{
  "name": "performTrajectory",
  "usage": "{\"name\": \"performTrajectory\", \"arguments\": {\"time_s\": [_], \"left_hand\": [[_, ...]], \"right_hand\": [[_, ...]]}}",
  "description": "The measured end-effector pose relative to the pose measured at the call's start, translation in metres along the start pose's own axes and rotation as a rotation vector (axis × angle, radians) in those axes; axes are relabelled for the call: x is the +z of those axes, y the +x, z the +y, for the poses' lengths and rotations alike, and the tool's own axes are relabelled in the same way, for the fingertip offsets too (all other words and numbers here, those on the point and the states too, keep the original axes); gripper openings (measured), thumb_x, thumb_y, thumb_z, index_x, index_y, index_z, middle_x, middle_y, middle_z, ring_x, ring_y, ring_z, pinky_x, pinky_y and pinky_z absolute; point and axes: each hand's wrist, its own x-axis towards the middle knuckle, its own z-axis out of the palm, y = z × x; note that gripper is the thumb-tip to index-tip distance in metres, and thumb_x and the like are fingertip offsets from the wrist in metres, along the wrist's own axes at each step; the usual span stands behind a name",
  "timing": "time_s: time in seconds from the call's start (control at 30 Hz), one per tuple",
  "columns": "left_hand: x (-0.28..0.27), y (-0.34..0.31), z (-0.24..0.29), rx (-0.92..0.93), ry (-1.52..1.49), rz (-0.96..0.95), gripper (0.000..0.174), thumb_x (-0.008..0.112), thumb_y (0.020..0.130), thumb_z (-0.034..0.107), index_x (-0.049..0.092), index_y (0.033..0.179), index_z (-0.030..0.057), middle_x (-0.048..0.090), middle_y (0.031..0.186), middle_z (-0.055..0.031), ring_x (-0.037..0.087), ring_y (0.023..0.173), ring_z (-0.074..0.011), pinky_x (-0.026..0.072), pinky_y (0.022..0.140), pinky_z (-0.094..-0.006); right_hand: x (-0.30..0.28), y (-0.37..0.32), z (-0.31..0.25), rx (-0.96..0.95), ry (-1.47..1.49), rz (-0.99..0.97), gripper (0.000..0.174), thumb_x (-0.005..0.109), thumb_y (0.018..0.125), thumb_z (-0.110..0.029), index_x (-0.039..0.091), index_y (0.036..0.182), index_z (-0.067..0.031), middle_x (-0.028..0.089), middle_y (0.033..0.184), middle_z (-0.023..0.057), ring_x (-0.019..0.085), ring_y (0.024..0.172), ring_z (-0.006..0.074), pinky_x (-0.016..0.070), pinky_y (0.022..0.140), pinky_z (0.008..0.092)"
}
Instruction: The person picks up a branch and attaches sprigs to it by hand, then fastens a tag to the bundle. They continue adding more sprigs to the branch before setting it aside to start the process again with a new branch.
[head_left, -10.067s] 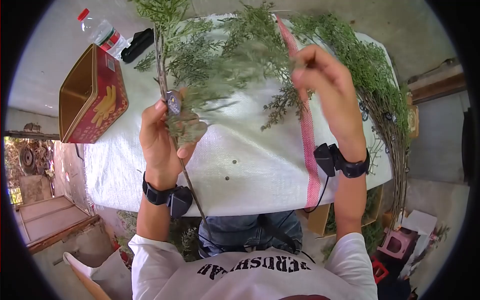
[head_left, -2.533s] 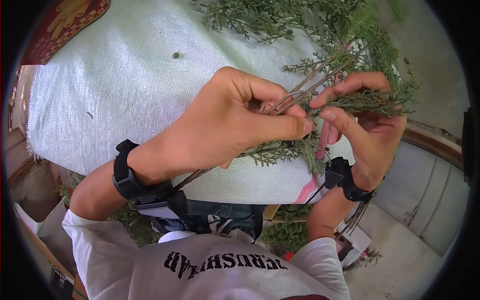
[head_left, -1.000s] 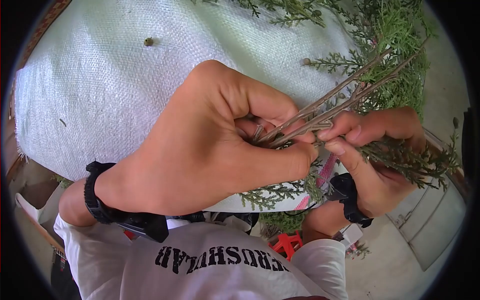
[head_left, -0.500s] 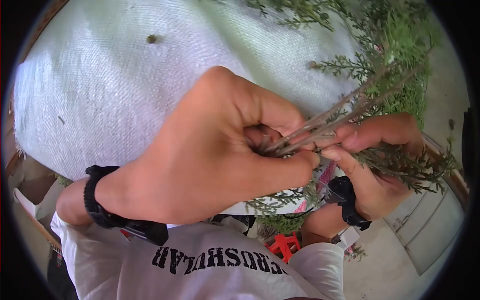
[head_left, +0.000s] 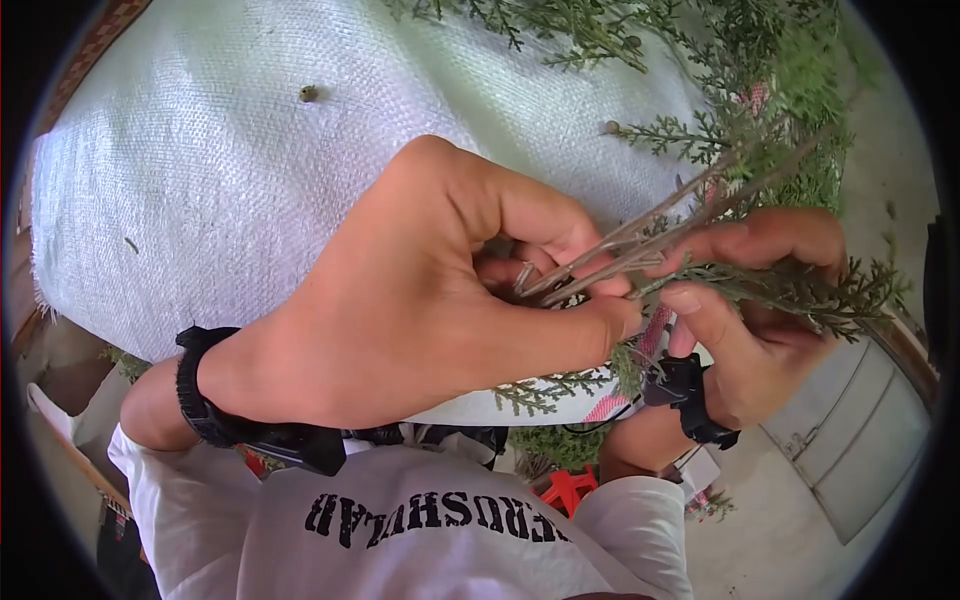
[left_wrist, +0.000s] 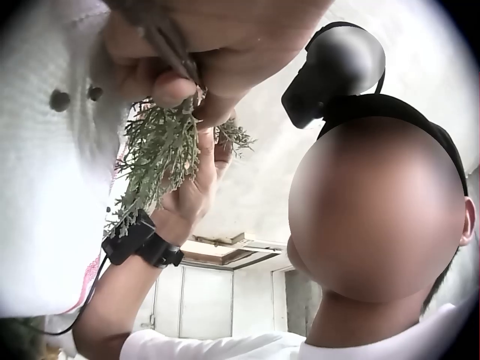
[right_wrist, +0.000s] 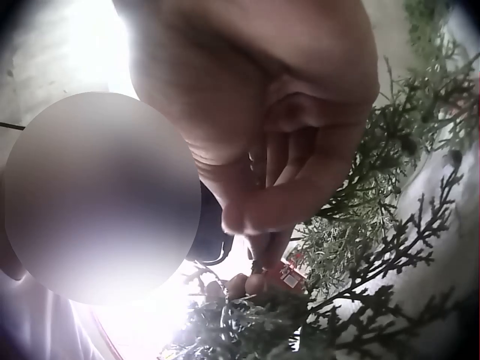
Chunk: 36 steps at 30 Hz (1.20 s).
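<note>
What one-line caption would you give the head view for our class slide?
Left hand and right hand pinch evergreen stems together above a white woven sack.

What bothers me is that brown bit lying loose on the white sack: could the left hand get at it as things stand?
Probably not freely: the left hand grips the stems, so it is occupied. The bare sack between it and the brown bit leaves the path open.
</note>
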Motion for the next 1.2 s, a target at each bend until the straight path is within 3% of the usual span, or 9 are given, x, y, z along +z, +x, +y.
{"name": "performTrajectory", "arguments": {"time_s": [0.2,0.37,0.47,0.73,0.83,0.9,1.03,1.17,1.2], "left_hand": [[-0.003,-0.003,-0.003,0.034,0.093,-0.004,0.01,0.08,0.076,-0.003,0.07,0.076,-0.0004,0.052,0.058,0.0089,0.034,0.051,0.0043,0.0201,0.045,-0.0193],[-0.005,-0.002,-0.001,0.001,0.097,-0.001,0.01,0.08,0.077,-0.003,0.07,0.076,-0.0005,0.052,0.059,0.0086,0.033,0.051,0.0039,0.0201,0.045,-0.0197],[-0.003,0.001,-0.002,-0.015,0.095,0.004,0.009,0.079,0.077,-0.003,0.07,0.077,-0.0008,0.052,0.059,0.0081,0.033,0.052,0.0037,0.0207,0.046,-0.0198],[0.003,0.001,-0.005,0.021,0.061,-0.035,0.012,0.078,0.079,-0.001,0.066,0.077,-0.0016,0.053,0.065,0.0043,0.036,0.053,-0.0003,0.0244,0.047,-0.0213],[0.003,0.006,0.002,0.148,0.035,-0.125,0.018,0.074,0.086,0.008,0.063,0.077,-0.0016,0.053,0.068,0.0019,0.039,0.053,-0.0032,0.0265,0.046,-0.0229],[0.004,0.008,0.014,-0.011,-0.262,-0.213,0.02,0.059,0.099,0.017,0.062,0.088,0.0008,0.053,0.068,0.0022,0.047,0.055,-0.0028,0.0323,0.047,-0.022],[0.014,0.004,0.028,-0.009,-0.293,-0.15,0.032,0.045,0.105,0.027,0.062,0.098,0.0012,0.061,0.075,-0.0051,0.063,0.06,-0.0116,0.0405,0.048,-0.0219],[0.011,-0.002,0.011,-0.13,-0.27,-0.377,0.04,0.04,0.106,0.034,0.063,0.11,0.0013,0.062,0.073,-0.0081,0.07,0.066,-0.0189,0.042,0.047,-0.0235],[0.016,-0.005,0.008,-0.124,-0.255,-0.395,0.04,0.04,0.106,0.034,0.063,0.11,0.0013,0.062,0.073,-0.0081,0.07,0.066,-0.0189,0.042,0.047,-0.0235]], "right_hand": [[0.004,0.0,0.001,-0.061,-0.057,-0.075,0.042,0.077,0.068,0.015,0.053,0.099,0.0017,0.062,0.09,0.0148,0.07,0.079,0.0238,0.0575,0.072,0.0317],[0.007,-0.001,-0.009,-0.003,-0.22,-0.158,0.038,0.077,0.07,0.015,0.054,0.097,0.0023,0.064,0.085,0.0154,0.071,0.079,0.0246,0.0581,0.072,0.0325],[0.01,-0.012,-0.008,0.156,-0.094,-0.033,0.032,0.078,0.072,0.013,0.057,0.092,0.0023,0.068,0.084,0.019,0.071,0.078,0.0248,0.0583,0.073,0.0331],[-0.006,0.001,-0.012,0.23,0.097,-0.103,0.025,0.079,0.071,0.011,0.062,0.084,-0.0019,0.071,0.087,0.0218,0.071,0.072,0.0241,0.0584,0.067,0.0326],[-0.014,0.003,-0.028,0.127,-0.031,-0.02,0.025,0.079,0.071,0.009,0.061,0.083,-0.003,0.072,0.085,0.0204,0.07,0.07,0.0256,0.0589,0.066,0.0337],[-0.019,0.0,-0.034,0.07,-0.099,0.075,0.025,0.079,0.07,0.008,0.06,0.082,-0.0036,0.072,0.084,0.0197,0.07,0.069,0.0263,0.0592,0.065,0.0343],[-0.022,-0.002,-0.025,-0.301,-0.105,0.273,0.026,0.079,0.071,0.007,0.059,0.083,-0.0044,0.072,0.083,0.0189,0.07,0.076,0.0294,0.0594,0.072,0.0401],[-0.015,-0.009,-0.017,-0.344,0.09,0.364,0.029,0.077,0.072,0.009,0.056,0.086,-0.0046,0.072,0.089,0.0189,0.07,0.089,0.0317,0.0572,0.082,0.0449],[-0.013,-0.006,-0.009,-0.342,0.266,0.302,0.028,0.076,0.074,0.006,0.056,0.09,-0.0042,0.071,0.097,0.0196,0.068,0.095,0.0323,0.0547,0.088,0.0469]]}}
